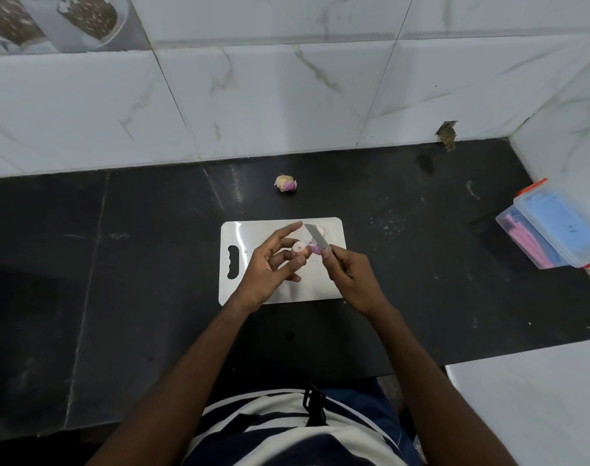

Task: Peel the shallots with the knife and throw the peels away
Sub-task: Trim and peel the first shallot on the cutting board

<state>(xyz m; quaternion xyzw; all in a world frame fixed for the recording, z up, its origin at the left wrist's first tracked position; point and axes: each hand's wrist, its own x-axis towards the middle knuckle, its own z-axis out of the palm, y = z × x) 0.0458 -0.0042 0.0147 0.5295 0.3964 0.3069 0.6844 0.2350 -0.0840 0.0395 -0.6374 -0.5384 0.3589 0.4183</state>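
My left hand (268,260) holds a small shallot (301,249) above the white cutting board (327,284), its cut pale end facing up. My right hand (349,274) grips a small knife (317,237), whose blade points away and left and lies against the shallot's right side. A purple strip of peel (314,249) hangs between blade and shallot. Pale peel scraps (321,230) lie on the board behind the blade. A second shallot (286,183), partly in dry skin, rests on the black counter beyond the board.
The black counter (135,264) runs to a white marble-tiled wall at the back and right. A clear plastic box with orange clips (555,227), holding blue and pink items, sits at the right. A white surface (529,408) lies at the near right.
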